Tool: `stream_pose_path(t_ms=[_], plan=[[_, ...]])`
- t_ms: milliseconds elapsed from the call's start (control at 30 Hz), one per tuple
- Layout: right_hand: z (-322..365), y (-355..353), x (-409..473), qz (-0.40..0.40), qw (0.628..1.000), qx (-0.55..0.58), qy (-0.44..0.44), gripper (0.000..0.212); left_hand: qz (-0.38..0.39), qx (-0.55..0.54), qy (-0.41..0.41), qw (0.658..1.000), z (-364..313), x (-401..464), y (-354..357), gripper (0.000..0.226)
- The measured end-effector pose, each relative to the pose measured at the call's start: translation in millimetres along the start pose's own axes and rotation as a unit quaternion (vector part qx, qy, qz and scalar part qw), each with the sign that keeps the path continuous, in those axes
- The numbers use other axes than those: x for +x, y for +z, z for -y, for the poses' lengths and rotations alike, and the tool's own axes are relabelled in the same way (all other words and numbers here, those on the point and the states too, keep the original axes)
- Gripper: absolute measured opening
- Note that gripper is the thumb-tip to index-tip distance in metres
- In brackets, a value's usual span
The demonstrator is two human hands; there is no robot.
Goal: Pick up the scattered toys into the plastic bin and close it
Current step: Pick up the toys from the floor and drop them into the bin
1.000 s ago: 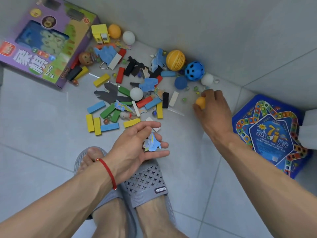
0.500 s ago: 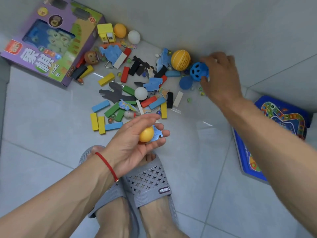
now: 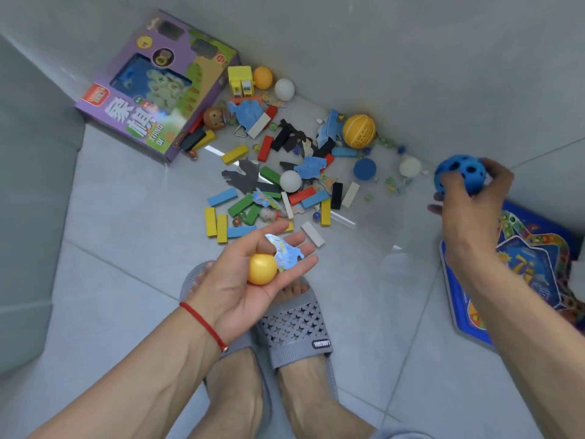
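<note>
The right hand [image 3: 468, 198], which half a second before had been reaching into the pile against the wall, had lifted the blue perforated ball [image 3: 460, 174] clear and held it with fingers curled round it at the right of the frame, above the blue board game [image 3: 525, 264]. The left hand [image 3: 253, 280], palm up at lower centre, cradled a small orange ball [image 3: 262, 269] and a puzzle piece [image 3: 286, 253] on loosely bent fingers. No plastic bin was in view, and most blocks [image 3: 234, 154], balls and marbles lay scattered in the upper middle, so the task seemed far from done.
</note>
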State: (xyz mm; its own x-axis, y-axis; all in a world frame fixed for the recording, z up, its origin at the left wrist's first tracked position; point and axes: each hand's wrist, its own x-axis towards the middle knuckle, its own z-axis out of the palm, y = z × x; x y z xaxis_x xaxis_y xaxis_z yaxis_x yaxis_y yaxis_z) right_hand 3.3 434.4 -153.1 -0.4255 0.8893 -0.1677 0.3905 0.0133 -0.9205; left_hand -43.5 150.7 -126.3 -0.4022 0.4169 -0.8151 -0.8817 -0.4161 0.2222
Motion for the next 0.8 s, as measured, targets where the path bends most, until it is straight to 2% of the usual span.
stream_pose_path(t_ms=[67, 100, 167, 200, 233, 300, 367, 433, 500, 567, 600, 667, 733, 800], plan=[[4.2, 0.6, -34.0, -0.020, 0.978, 0.136, 0.156, 0.053, -0.001, -0.024, 0.018, 1.000, -9.8, -29.9, -9.1, 0.056], [10.6, 5.4, -52.8, -0.005, 0.962, 0.170, 0.213, 0.043, -0.002, -0.034, 0.033, 0.999, -16.8, -48.3, -13.5, 0.059], [34.0, 24.2, -93.5, 0.087, 0.931, 0.198, 0.294, 0.018, -0.003, -0.041, 0.082, 0.996, -34.2, -90.3, -21.5, 0.059], [52.1, 38.2, -116.0, 0.162, 0.910, 0.210, 0.319, 0.015, -0.011, -0.039, 0.118, 0.992, -45.4, -112.4, -26.1, 0.058], [75.2, 52.8, -139.2, 0.251, 0.884, 0.218, 0.330, 0.022, -0.020, -0.039, 0.158, 0.986, -58.0, -135.1, -31.0, 0.056], [133.2, 83.2, -185.0, 0.430, 0.823, 0.207, 0.308, 0.040, -0.046, -0.045, 0.248, 0.966, -88.4, -179.7, -43.5, 0.052], [195.5, 112.7, -230.7, 0.559, 0.773, 0.164, 0.249, 0.044, -0.083, -0.046, 0.340, 0.936, -125.4, -225.1, -57.2, 0.044], [254.3, 139.6, -275.0, 0.635, 0.736, 0.138, 0.190, 0.037, -0.147, -0.043, 0.415, 0.897, -162.3, -267.9, -69.9, 0.030], [300.1, 162.2, -311.6, 0.684, 0.702, 0.129, 0.149, 0.035, -0.242, -0.019, 0.458, 0.855, -192.1, -302.5, -76.1, 0.013], [328.8, 180.1, -337.0, 0.688, 0.719, 0.068, 0.070, 0.039, -0.322, 0.002, 0.473, 0.820, -211.3, -327.8, -81.0, 0.001], [335.8, 185.3, -342.9, 0.676, 0.735, 0.040, 0.026, 0.040, -0.339, 0.013, 0.473, 0.813, -216.3, -335.8, -83.3, 0.007], [333.5, 185.6, -338.7, 0.657, 0.753, 0.006, -0.037, 0.036, -0.349, 0.060, 0.486, 0.799, -215.1, -339.2, -85.8, 0.021], [311.8, 173.5, -314.7, 0.654, 0.752, -0.041, -0.067, 0.030, -0.349, 0.143, 0.523, 0.764, -198.4, -325.2, -82.8, 0.028], [274.5, 150.7, -275.9, 0.619, 0.765, -0.142, -0.105, 0.030, -0.318, 0.207, 0.558, 0.738, -170.1, -298.1, -75.1, 0.041]])
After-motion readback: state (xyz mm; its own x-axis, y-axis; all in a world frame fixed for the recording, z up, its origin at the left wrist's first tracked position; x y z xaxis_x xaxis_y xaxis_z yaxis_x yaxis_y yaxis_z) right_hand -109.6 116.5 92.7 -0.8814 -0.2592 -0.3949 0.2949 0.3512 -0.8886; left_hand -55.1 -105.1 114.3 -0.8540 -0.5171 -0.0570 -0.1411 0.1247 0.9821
